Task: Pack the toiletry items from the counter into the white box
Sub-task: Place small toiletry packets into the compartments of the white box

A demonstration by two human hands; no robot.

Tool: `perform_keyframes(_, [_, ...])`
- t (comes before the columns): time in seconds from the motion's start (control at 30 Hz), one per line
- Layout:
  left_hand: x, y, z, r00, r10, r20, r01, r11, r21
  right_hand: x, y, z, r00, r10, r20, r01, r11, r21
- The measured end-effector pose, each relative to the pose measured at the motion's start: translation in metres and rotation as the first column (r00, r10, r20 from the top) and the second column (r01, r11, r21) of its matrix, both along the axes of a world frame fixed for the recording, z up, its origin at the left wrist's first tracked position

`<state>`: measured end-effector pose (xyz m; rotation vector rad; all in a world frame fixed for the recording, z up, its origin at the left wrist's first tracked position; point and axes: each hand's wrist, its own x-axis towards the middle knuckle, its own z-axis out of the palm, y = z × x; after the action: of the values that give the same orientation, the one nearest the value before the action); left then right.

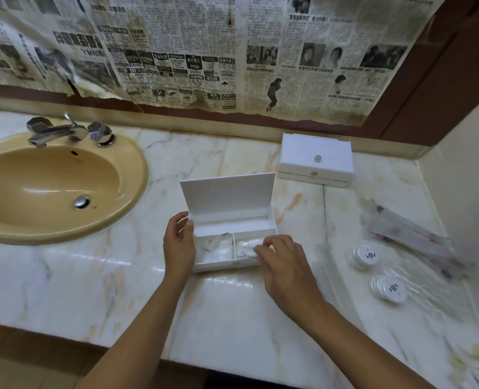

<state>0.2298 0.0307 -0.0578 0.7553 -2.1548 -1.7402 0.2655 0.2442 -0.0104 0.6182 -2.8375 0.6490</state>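
Box: white box (pixel 234 217), lid up, mid-counter.
Left hand (pixel 178 242): clasps box's left edge.
Right hand (pixel 284 265): pinches white packet (pixel 246 250) in right compartment.
Open counter (pixel 92 276): bare marble leftward; round packets (pixel 368 255) right.

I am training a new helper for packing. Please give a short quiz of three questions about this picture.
1. True or false: the open box has its lid up.
2. Which hand holds the box's left side? A) left B) right
3. How many round packets lie on the counter, right of the box?

Key: 1 true; 2 A; 3 two.
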Motion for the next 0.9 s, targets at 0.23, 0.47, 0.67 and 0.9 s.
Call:
perform_keyframes(0.23, [0.000, -0.001, 0.000, 1.000, -0.010, -0.009, 0.010, 1.000, 0.003, -0.038, -0.021, 0.023, 0.989, -0.006, 0.148, -0.046, 0.937, 0.346])
perform_keyframes(0.47, [-0.001, -0.002, -0.002, 1.000, -0.011, -0.013, 0.011, 1.000, 0.020, -0.057, -0.030, 0.019, 0.827, -0.115, 0.551, -0.055, 0.958, 0.282])
perform_keyframes(0.67, [-0.001, -0.001, -0.001, 1.000, -0.001, -0.015, 0.001, 1.000, 0.012, -0.049, -0.028, 0.011, 0.828, -0.117, 0.548, -0.005, 0.977, 0.215])
perform_keyframes(0.9, [-0.001, 0.000, 0.002, 1.000, 0.001, -0.011, -0.001, 1.000, 0.009, -0.042, -0.006, 0.016, 0.929, -0.102, 0.356, 0.134, 0.989, -0.065])
